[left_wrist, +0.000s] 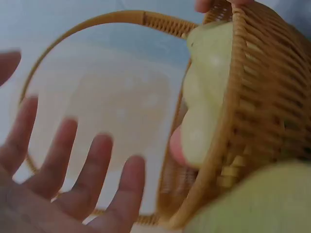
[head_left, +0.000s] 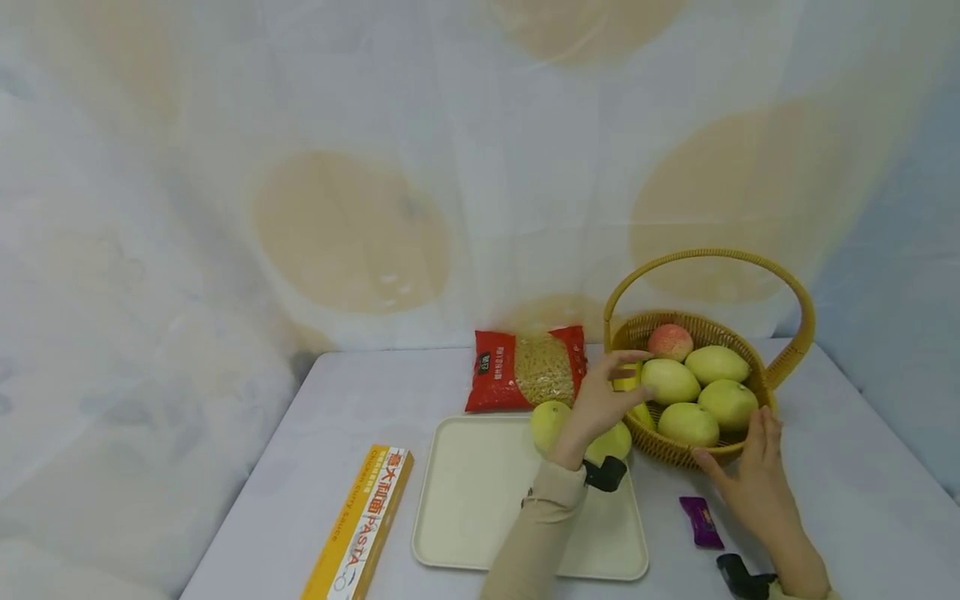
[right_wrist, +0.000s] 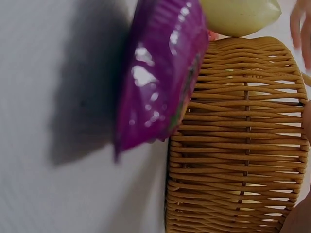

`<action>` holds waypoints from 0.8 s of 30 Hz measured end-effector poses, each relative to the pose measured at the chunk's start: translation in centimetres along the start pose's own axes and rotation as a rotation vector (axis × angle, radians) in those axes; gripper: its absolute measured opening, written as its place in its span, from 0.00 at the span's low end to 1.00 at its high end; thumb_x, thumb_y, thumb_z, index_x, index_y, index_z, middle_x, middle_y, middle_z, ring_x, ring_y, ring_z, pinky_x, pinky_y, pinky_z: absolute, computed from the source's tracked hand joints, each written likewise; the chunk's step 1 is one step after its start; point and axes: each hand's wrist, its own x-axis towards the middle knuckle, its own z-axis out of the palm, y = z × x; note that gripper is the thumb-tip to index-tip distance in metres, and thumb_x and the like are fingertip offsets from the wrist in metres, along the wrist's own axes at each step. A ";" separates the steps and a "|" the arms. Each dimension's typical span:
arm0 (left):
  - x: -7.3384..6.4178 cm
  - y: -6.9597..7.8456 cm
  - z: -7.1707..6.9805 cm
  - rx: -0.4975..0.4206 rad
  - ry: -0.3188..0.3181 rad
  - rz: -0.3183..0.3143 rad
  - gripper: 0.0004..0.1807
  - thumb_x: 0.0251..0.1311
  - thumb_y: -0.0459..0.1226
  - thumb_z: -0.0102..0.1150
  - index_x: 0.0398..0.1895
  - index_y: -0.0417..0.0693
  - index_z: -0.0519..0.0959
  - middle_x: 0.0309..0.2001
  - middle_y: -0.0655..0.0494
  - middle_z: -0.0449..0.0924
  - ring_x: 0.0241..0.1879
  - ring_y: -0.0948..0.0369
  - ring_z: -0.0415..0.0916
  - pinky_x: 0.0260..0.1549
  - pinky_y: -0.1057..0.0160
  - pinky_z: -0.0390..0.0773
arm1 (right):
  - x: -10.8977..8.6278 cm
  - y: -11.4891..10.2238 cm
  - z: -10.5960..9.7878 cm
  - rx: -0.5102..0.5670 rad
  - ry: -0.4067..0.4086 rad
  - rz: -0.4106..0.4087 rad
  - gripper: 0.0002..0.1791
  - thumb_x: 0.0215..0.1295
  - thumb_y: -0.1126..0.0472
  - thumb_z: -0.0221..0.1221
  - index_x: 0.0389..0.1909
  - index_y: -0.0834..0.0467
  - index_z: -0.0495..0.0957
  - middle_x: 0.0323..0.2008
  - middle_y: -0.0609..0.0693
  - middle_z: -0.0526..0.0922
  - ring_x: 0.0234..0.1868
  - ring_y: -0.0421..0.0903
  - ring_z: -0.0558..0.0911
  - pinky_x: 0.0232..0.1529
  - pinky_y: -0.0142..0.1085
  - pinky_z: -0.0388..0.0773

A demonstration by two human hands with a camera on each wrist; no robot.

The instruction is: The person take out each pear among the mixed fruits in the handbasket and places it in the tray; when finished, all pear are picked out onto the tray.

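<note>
On the white table (head_left: 300, 467), beside a cream rectangular tray (head_left: 472, 500), a yellow-brown woven wicker basket (head_left: 666, 452) of pale-green rounded fruits (head_left: 688, 426) is being touched at its near right rim by the right hand (head_left: 757, 483), its fingers being spread wide. The left hand (head_left: 598, 402), fingers likewise splayed and nothing gripped, is being held near the basket's left side.
</note>
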 end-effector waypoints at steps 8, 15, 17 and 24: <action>3.6 -1.0 3.5 -0.062 -0.273 -0.116 0.21 0.60 0.36 0.64 0.58 0.51 0.78 0.56 0.58 0.79 0.49 0.65 0.77 0.43 0.71 0.76 | 0.1 0.0 -0.1 -0.003 -0.007 0.003 0.59 0.67 0.44 0.57 0.71 0.74 0.25 0.72 0.75 0.27 0.70 0.77 0.33 0.61 0.73 0.46; 4.8 -2.2 5.4 -0.010 -0.260 -0.221 0.20 0.57 0.35 0.66 0.54 0.54 0.81 0.53 0.59 0.80 0.45 0.69 0.76 0.44 0.68 0.76 | 0.1 0.3 -0.2 0.009 -0.034 0.001 0.57 0.70 0.45 0.53 0.71 0.71 0.21 0.72 0.72 0.22 0.71 0.76 0.30 0.59 0.74 0.47; 5.0 -2.1 5.6 0.046 -0.298 -0.249 0.20 0.56 0.34 0.66 0.53 0.55 0.81 0.53 0.58 0.80 0.45 0.69 0.75 0.45 0.68 0.75 | 0.1 0.4 -0.3 0.032 -0.049 0.006 0.54 0.73 0.47 0.50 0.71 0.70 0.20 0.72 0.71 0.19 0.71 0.75 0.28 0.59 0.74 0.45; 5.4 -2.1 6.5 0.317 -0.409 -0.254 0.21 0.51 0.32 0.69 0.49 0.57 0.83 0.54 0.67 0.80 0.48 0.72 0.74 0.45 0.73 0.74 | 0.2 0.6 -0.7 0.084 -0.066 0.048 0.49 0.76 0.48 0.43 0.71 0.67 0.17 0.72 0.68 0.16 0.70 0.76 0.32 0.60 0.74 0.44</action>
